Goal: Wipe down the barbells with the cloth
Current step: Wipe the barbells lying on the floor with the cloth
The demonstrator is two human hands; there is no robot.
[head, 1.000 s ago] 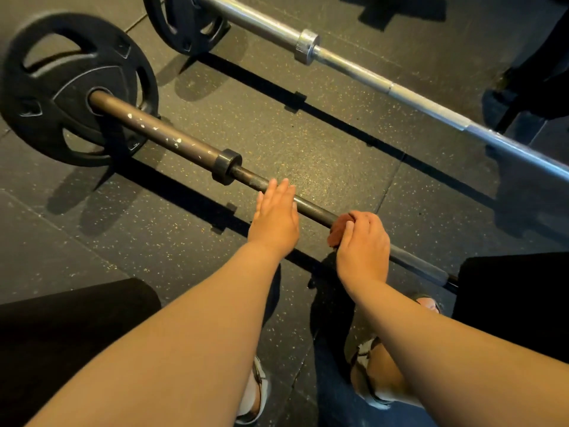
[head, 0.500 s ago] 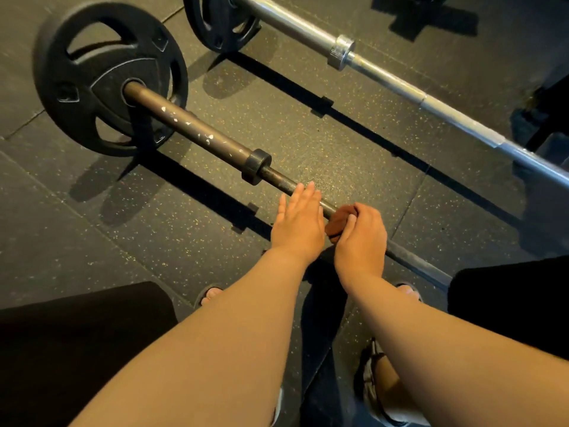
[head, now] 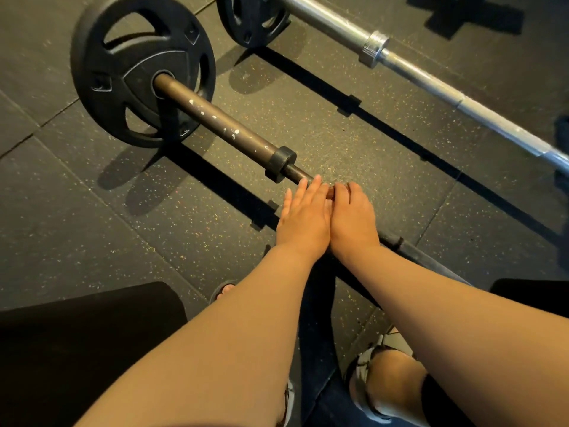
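Note:
A dark bronze barbell (head: pixel 221 123) lies on the rubber floor, running from a black plate (head: pixel 135 69) at upper left down to the right. My left hand (head: pixel 303 218) rests flat on its shaft with straight fingers, just right of the dark collar (head: pixel 280 164). My right hand (head: pixel 354 220) sits pressed against the left one, fingers curled over the shaft and over the brown cloth (head: pixel 331 192), of which only a sliver shows between the hands. A second, silver barbell (head: pixel 431 81) lies parallel farther back.
The silver bar carries its own black plate (head: pixel 251 18) at the top. My knees in dark shorts frame the bottom corners, and my sandalled feet (head: pixel 369 380) stand on the speckled floor below the bar.
My right hand has slid the cloth left along the shaft until it touches my left hand. The cloth is now almost hidden. The view has shifted, so the plates sit farther right.

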